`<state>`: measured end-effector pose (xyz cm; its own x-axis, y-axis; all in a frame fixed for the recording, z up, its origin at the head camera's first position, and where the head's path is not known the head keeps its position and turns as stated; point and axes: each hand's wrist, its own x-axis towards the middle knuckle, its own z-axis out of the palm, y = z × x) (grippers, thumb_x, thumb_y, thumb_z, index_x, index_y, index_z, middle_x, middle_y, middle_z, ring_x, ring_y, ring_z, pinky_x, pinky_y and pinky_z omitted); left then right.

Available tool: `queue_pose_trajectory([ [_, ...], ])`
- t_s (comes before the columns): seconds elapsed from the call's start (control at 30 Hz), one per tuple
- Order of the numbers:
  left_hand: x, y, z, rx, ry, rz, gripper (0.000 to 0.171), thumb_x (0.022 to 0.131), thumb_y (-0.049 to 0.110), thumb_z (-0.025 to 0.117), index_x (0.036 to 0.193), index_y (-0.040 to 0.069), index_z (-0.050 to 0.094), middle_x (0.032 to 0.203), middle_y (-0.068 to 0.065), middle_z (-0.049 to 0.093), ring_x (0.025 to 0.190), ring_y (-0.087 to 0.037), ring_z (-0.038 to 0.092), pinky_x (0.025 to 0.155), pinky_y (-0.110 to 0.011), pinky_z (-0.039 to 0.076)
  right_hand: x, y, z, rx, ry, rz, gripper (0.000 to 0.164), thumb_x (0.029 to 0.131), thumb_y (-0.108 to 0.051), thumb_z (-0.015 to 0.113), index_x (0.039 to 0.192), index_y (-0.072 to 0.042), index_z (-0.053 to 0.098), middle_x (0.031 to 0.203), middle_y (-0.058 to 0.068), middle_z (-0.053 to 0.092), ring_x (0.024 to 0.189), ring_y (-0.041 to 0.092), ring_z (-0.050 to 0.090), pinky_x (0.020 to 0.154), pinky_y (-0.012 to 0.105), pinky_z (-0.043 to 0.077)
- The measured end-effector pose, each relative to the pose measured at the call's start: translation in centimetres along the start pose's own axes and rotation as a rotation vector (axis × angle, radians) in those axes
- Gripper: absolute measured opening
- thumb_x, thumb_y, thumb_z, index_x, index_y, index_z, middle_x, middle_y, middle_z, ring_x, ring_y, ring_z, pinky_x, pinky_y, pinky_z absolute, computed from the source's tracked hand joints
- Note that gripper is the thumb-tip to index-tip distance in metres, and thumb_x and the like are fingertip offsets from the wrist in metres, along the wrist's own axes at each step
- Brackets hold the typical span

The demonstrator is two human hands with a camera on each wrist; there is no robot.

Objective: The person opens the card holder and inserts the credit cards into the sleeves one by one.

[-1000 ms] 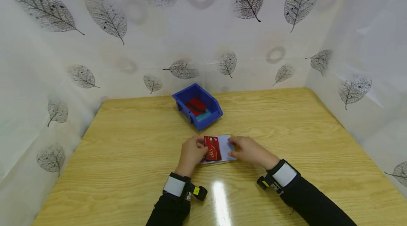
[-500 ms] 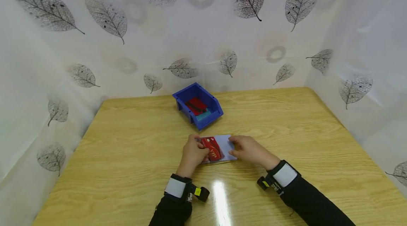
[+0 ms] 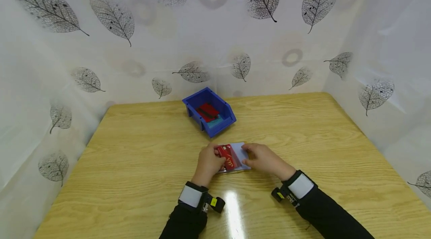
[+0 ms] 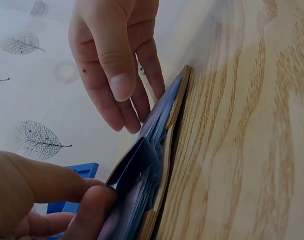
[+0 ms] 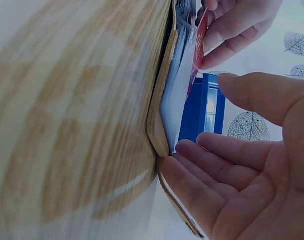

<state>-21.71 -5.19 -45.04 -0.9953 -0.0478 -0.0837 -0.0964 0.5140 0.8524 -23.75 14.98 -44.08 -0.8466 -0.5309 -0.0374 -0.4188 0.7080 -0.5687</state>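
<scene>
My left hand (image 3: 208, 160) pinches a red VIP card (image 3: 227, 156) between thumb and fingers. The card lies slightly tilted over an open card holder (image 3: 240, 152) with pale plastic pages and a tan cover, flat on the table. In the left wrist view, the card (image 4: 129, 165) shows as a dark edge standing up from the pages. My right hand (image 3: 264, 158) touches the holder's right edge with its fingertips. Its fingers are relaxed and its thumb stays apart, as the right wrist view shows. The holder's left part is hidden under my left hand.
Behind the holder stands a blue bin (image 3: 223, 128) with a red card (image 3: 207, 112) and a teal item (image 3: 215, 122) inside. The wooden table (image 3: 141, 149) ends at a leaf-patterned curtain (image 3: 215, 37) at the back and sides.
My left hand has shifted a little to the right, and the red card has turned from nearly straight to tilted. My right hand has stayed at the holder's right edge.
</scene>
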Motion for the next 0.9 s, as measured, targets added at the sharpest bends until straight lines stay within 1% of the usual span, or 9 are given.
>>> queue_pose_trajectory([
  [0.1,0.1,-0.1,-0.2,0.033,-0.005,0.021,0.045,0.077,-0.003,0.074,0.119,-0.009,0.060,0.085,-0.010,0.059,0.072,-0.019,0.060,0.050,-0.024,0.053,0.0,-0.1,0.0,-0.011,-0.006,0.008,0.048,0.086,-0.013,0.073,0.126,0.009,0.057,0.123,0.023,0.062,0.115,0.036,0.058,0.095,0.048,0.048],
  [0.2,0.2,-0.1,0.0,0.052,-0.010,0.049,0.044,0.077,-0.003,0.075,0.118,-0.009,0.062,0.085,-0.010,0.062,0.072,-0.019,0.061,0.053,-0.025,0.054,0.1,-0.2,0.0,-0.030,-0.005,0.014,0.051,0.084,-0.014,0.075,0.126,0.010,0.057,0.123,0.024,0.061,0.116,0.036,0.057,0.097,0.049,0.047],
  [0.37,0.4,0.3,1.2,0.149,0.019,0.121,0.045,0.076,0.001,0.078,0.117,-0.008,0.064,0.084,-0.009,0.068,0.078,-0.021,0.065,0.068,-0.033,0.056,0.2,-0.4,0.2,-0.058,0.006,0.014,0.056,0.080,-0.015,0.080,0.125,0.010,0.058,0.121,0.024,0.062,0.114,0.037,0.058,0.098,0.049,0.046],
  [0.5,0.5,0.6,2.2,0.215,0.049,0.142,0.045,0.076,0.007,0.079,0.117,-0.005,0.065,0.086,-0.008,0.072,0.085,-0.023,0.067,0.077,-0.038,0.055,0.2,-0.6,0.4,-0.063,0.021,0.008,0.056,0.077,-0.013,0.081,0.124,0.008,0.059,0.117,0.020,0.064,0.109,0.034,0.060,0.095,0.048,0.048],
  [0.6,0.5,0.7,2.5,0.190,0.056,0.160,0.044,0.078,0.007,0.075,0.119,-0.004,0.064,0.090,-0.010,0.073,0.089,-0.025,0.069,0.078,-0.041,0.055,0.2,-0.8,0.5,-0.096,0.046,0.006,0.057,0.076,-0.012,0.081,0.125,0.007,0.059,0.117,0.020,0.064,0.106,0.033,0.061,0.092,0.047,0.049],
  [0.7,0.5,0.4,2.3,0.124,0.023,0.182,0.043,0.082,0.005,0.071,0.122,-0.005,0.062,0.097,-0.013,0.073,0.095,-0.025,0.069,0.081,-0.040,0.055,0.3,-1.0,0.6,-0.127,0.066,0.021,0.058,0.076,-0.014,0.081,0.126,0.005,0.059,0.117,0.019,0.064,0.105,0.032,0.061,0.091,0.047,0.050],
  [0.77,0.5,0.1,1.8,0.053,-0.025,0.186,0.041,0.084,0.003,0.067,0.123,-0.008,0.060,0.098,-0.015,0.073,0.090,-0.026,0.070,0.076,-0.039,0.056,0.4,-1.1,0.7,-0.145,0.072,0.028,0.059,0.076,-0.017,0.082,0.126,0.004,0.059,0.117,0.018,0.063,0.105,0.032,0.061,0.090,0.047,0.050],
  [0.8,0.5,0.0,1.5,0.042,-0.032,0.188,0.039,0.084,0.003,0.066,0.122,-0.007,0.061,0.097,-0.015,0.073,0.089,-0.025,0.070,0.075,-0.037,0.056,0.4,-1.1,0.7,-0.152,0.072,0.030,0.059,0.076,-0.019,0.083,0.126,0.003,0.060,0.117,0.018,0.063,0.106,0.032,0.061,0.090,0.047,0.050],
  [0.9,0.5,-0.2,0.0,0.045,-0.008,0.203,0.037,0.084,0.005,0.067,0.119,-0.006,0.064,0.094,-0.013,0.073,0.083,-0.023,0.069,0.072,-0.036,0.056,0.7,-1.0,0.7,-0.177,0.059,0.032,0.062,0.076,-0.024,0.083,0.127,0.001,0.059,0.121,0.017,0.062,0.110,0.032,0.059,0.094,0.047,0.049],
])
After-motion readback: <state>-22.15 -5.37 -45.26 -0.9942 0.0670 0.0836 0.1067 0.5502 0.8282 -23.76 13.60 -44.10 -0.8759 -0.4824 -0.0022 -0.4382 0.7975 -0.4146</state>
